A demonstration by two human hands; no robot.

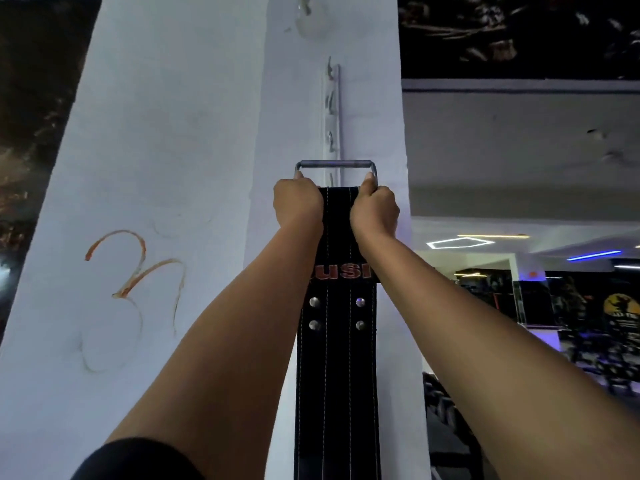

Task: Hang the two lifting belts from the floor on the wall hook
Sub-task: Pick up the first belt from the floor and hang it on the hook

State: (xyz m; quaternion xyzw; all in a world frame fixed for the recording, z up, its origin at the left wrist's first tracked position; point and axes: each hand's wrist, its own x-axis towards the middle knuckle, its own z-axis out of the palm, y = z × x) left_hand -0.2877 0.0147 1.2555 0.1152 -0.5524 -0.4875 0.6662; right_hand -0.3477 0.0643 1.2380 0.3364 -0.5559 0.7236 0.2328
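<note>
A black lifting belt (pixel 337 358) with white stitching, red letters and metal rivets hangs straight down in front of a white pillar. My left hand (pixel 297 202) and my right hand (pixel 374 209) grip its top end on either side, just below the steel buckle (pixel 335 165). The buckle is raised against a white vertical hook rack (pixel 331 112) with several small hooks on the pillar face. The rack's lowest hook (pixel 331 178) sits inside the buckle frame. Whether the buckle rests on it I cannot tell. A second belt is not in view.
The white pillar (pixel 166 168) fills the left and middle, with an orange scrawl on its side face. A clear suction hook (pixel 310 15) is stuck higher up. To the right lies a dim gym room with dark equipment (pixel 588 341) and ceiling lights.
</note>
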